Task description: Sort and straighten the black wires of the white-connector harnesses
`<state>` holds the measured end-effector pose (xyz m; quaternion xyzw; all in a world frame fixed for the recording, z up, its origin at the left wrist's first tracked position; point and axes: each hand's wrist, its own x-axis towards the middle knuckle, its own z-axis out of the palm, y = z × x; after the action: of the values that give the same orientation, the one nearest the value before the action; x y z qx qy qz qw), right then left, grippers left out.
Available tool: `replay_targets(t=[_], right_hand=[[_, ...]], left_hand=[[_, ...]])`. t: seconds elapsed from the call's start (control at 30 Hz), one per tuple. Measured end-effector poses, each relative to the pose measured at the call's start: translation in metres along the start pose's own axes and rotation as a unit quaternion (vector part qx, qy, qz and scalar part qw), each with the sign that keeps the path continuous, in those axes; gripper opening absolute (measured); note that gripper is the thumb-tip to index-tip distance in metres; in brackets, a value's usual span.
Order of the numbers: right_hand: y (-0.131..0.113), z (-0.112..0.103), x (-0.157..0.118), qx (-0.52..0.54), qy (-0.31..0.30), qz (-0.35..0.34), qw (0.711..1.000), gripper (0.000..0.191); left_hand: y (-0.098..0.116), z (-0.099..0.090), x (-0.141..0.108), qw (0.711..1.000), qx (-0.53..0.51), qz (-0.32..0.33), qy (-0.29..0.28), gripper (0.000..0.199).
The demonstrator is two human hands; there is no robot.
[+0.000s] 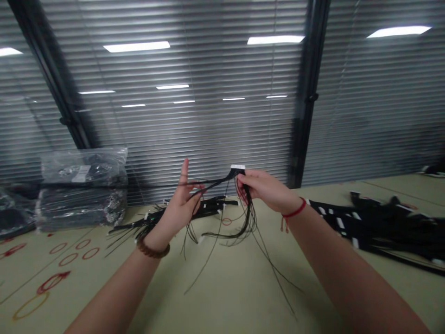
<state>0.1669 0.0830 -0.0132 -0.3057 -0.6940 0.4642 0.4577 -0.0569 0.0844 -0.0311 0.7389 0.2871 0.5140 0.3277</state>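
As I watch remotely, the right hand point(266, 189) grips a black wire harness point(247, 208); the left hand point(184, 206), fingers point(184, 174) open, apparently just touches it.

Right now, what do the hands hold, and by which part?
The right hand grips black wires just below their white connector. Some cross the left hand; a grip cannot be told.

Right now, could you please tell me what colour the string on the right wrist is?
The string is red, best seen in the head view.
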Motion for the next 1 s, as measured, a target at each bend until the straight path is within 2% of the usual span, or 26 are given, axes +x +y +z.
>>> replay_targets(t=[0.1,0.17,0.23,0.33,0.37,0.47,0.63,0.83,1.0], right_hand=[[0.002,0.000,0.003,-0.037,0.030,0.006,0.999,0.030],[0.002,0.000,0.003,-0.059,0.038,0.009,0.998,0.030],[0.001,-0.001,0.003,-0.083,0.040,0.008,0.996,0.030],[-0.003,-0.001,0.001,-0.134,0.049,-0.002,0.990,0.030],[-0.004,0.000,0.000,-0.154,0.054,-0.009,0.986,0.030],[-0.008,0.005,-0.001,-0.218,0.078,-0.041,0.972,0.030],[-0.012,0.010,-0.002,-0.298,0.111,-0.073,0.945,0.020],[-0.010,0.010,-0.003,-0.322,0.093,-0.075,0.939,0.021],[-0.008,0.008,-0.001,-0.307,0.089,-0.093,0.943,0.025]], left_hand=[[-0.007,-0.014,0.004,0.997,0.068,0.033,-0.010,0.049],[-0.006,-0.021,0.005,0.994,0.100,0.037,-0.014,0.050],[-0.002,-0.028,0.006,0.992,0.122,0.028,-0.014,0.047],[0.007,-0.034,0.005,0.989,0.149,0.002,-0.018,0.016],[0.010,-0.035,0.004,0.988,0.157,-0.005,-0.015,0.013],[0.023,-0.032,0.000,0.985,0.171,-0.019,-0.009,0.014],[0.040,-0.024,-0.007,0.981,0.186,-0.037,-0.046,0.019],[0.038,-0.027,-0.006,0.977,0.207,-0.049,0.003,0.033],[0.038,-0.031,-0.005,0.979,0.185,-0.061,-0.062,0.032]])
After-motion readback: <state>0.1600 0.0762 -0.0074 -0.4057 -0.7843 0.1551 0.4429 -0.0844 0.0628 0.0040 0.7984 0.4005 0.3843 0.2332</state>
